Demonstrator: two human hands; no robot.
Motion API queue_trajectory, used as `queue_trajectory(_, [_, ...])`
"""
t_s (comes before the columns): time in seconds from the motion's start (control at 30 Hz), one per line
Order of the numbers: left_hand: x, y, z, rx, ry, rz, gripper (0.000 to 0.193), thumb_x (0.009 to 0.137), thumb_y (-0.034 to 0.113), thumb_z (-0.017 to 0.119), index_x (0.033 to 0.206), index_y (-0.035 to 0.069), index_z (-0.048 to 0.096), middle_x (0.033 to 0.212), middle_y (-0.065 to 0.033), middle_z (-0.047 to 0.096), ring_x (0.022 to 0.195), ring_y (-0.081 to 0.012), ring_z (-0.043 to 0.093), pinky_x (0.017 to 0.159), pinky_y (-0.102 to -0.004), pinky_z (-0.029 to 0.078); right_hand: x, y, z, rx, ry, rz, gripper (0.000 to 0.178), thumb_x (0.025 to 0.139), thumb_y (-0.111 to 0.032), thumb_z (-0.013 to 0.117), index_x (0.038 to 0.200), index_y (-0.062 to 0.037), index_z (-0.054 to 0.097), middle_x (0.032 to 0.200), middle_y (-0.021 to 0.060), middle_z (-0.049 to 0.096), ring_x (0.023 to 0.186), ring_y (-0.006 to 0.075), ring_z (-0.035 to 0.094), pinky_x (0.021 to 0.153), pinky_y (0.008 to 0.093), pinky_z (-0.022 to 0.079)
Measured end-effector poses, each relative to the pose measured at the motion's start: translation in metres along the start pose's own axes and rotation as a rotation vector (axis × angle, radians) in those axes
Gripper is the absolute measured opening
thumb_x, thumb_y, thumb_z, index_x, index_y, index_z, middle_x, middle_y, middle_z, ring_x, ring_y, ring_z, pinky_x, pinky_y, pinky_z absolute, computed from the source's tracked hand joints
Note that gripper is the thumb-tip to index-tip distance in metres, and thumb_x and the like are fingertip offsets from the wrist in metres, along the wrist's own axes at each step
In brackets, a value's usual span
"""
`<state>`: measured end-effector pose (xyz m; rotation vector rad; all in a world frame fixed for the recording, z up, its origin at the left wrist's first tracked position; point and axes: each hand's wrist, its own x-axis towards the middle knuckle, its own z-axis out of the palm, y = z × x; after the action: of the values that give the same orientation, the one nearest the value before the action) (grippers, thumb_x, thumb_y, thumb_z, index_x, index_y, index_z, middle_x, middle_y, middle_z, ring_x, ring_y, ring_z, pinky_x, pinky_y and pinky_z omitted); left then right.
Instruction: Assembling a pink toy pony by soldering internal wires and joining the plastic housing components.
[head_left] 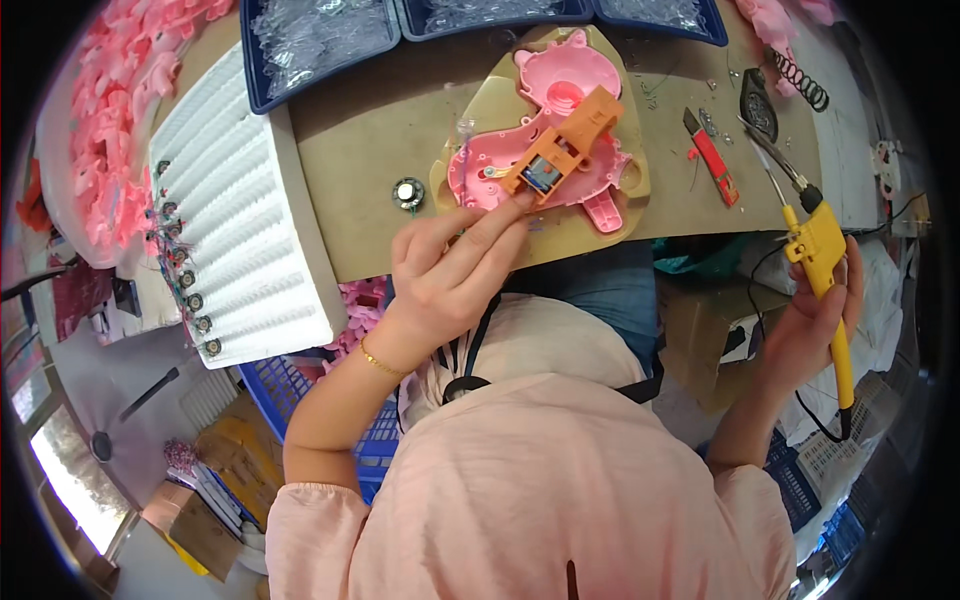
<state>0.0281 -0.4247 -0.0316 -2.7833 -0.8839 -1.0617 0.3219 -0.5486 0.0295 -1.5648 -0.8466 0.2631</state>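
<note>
My left hand (455, 262) reaches over the bench, its fingertips closed at the near end of an orange plastic housing (572, 142). The thumb is partly hidden. A small dark part shows in the housing's opening. Tilted, it lies across a pink animal-shaped plastic shell half (487, 158), which rests hollow side up on a yellowish board (637, 150). In my right hand (812, 318), off the bench's right side, is a yellow soldering gun (822, 245), its thin tip pointing up and left. A small round speaker (408, 193) lies left of the board.
A white ridged foam tray (235, 215) stands at left, small speakers along its edge. Blue bins (400, 22) of clear parts line the back. A red utility knife (713, 162) and a coiled-spring iron stand (798, 80) lie right. Pink parts (120, 110) pile up far left.
</note>
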Motion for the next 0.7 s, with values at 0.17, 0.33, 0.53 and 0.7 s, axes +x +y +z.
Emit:
queue_trajectory(0.17, [0.016,0.007,-0.008,0.009,-0.075,-0.012,0.014,0.071,0.011,0.065,0.085,0.012,0.066,0.102,0.0025,0.066,0.087,-0.0142,0.054,0.075,-0.0258,0.039,-0.006,-0.007,0.017,0.147,-0.128,-0.033,0.064,0.092,-0.035,0.05,0.133,0.0092,0.03,0.122,0.0219,0.048,0.106,0.0259,0.055,0.088,0.0351,0.045])
queue_trajectory(0.33, [0.019,0.009,-0.016,-0.426,-0.04,-0.495,0.014,0.071,0.008,0.071,0.085,0.011,0.067,0.082,-0.0009,0.062,0.081,-0.0207,0.052,0.075,-0.031,0.038,-0.031,-0.009,0.013,0.089,-0.172,-0.068,0.076,0.086,-0.041,0.06,0.136,0.0057,0.027,0.126,0.0216,0.047,0.114,0.0295,0.052,0.096,0.039,0.042])
queue_trajectory(0.53, [0.022,0.01,-0.004,-0.429,-0.053,-0.603,0.01,0.073,0.011,0.07,0.083,0.01,0.068,0.082,-0.0008,0.062,0.083,-0.0213,0.05,0.077,-0.0325,0.036,-0.059,-0.021,0.001,0.177,-0.455,-0.15,0.064,0.082,-0.033,0.068,0.129,-0.0032,0.036,0.122,0.0176,0.051,0.107,0.027,0.055,0.094,0.0426,0.045])
queue_trajectory(0.7, [0.022,0.01,-0.005,-0.441,-0.073,-0.643,0.009,0.073,0.013,0.069,0.081,0.01,0.068,0.081,-0.0008,0.061,0.081,-0.0211,0.049,0.076,-0.0323,0.036,-0.059,-0.02,0.009,0.076,-0.852,-0.112,0.065,0.074,-0.015,0.075,0.129,-0.0094,0.041,0.107,0.0207,0.06,0.077,0.0293,0.065,0.069,0.0351,0.051])
